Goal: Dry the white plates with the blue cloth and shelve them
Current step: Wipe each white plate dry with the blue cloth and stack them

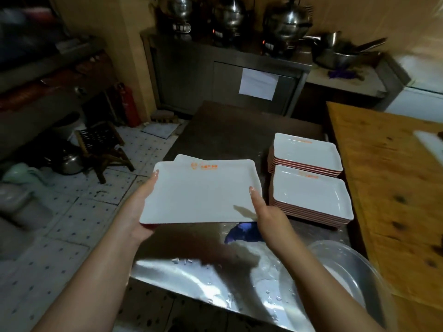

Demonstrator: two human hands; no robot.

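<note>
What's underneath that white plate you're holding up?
A second plate peeks out behind the held white plate. Below, on the wet steel counter, part of the blue cloth shows; the rest is hidden by the plate and the right hand.

Crumpled blue cloth (242, 232): mostly hidden behind right hand (268, 216) and the held white rectangular plate (199, 192). Second white plate (183, 158) beneath it: only a corner shows. Left hand (141, 207): fingers hidden under the plate. Orange print on plate illegible. Round metal basin (354, 271): cut off at the lower edge. Left background blurred
</note>
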